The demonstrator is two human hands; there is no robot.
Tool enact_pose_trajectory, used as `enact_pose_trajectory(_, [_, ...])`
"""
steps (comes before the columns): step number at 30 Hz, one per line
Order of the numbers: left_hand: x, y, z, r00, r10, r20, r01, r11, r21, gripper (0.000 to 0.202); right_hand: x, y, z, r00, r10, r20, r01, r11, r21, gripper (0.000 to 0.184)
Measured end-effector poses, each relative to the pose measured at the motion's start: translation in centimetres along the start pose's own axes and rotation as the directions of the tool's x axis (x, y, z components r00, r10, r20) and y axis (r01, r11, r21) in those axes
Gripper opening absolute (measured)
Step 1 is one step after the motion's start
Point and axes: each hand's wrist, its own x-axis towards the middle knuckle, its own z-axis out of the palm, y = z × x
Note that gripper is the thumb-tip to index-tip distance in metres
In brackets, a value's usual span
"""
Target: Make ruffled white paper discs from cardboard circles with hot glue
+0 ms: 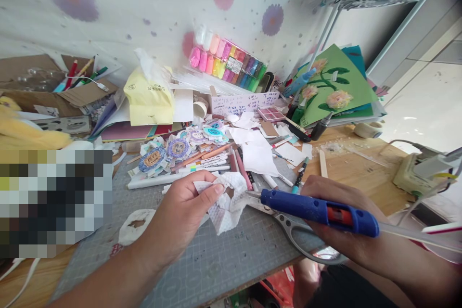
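My left hand (189, 202) pinches a crumpled white tissue piece (225, 221) that has a ragged hole in it. A blue hot glue gun (296, 206) is gripped in my right hand (346, 240), a glue stick trailing from its back end. Its nozzle points left and is at the tissue's right edge; whether it touches, I cannot tell. Grey-handled scissors (287, 231) lie beneath the glue gun, their blades partly covered. Left of my left wrist, a second white tissue ring (127, 235) rests on the grey cutting mat (212, 274).
Behind my hands lie markers (205, 162), paper scraps (258, 156) and several decorated round pieces (178, 148). A yellow tissue pack (149, 101), a cardboard box (77, 96) and a set of coloured clay (227, 60) stand farther back. A power strip (411, 175) sits at right.
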Motion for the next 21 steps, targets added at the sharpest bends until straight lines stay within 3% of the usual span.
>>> enact_pose_trajectory(8, [-0.1,0.3,0.0,0.998,0.053,-0.022,-0.051,0.997,0.062,0.023,0.0,0.3,0.1,0.998,-0.056,0.038,0.059,0.996,-0.060,0.012])
enact_pose_trajectory(21, [-0.7,1.6,0.5,0.973,0.189,-0.130,-0.115,0.891,0.440,0.022,-0.1,-0.1,0.7,0.995,-0.097,0.010,0.097,0.983,-0.156,0.003])
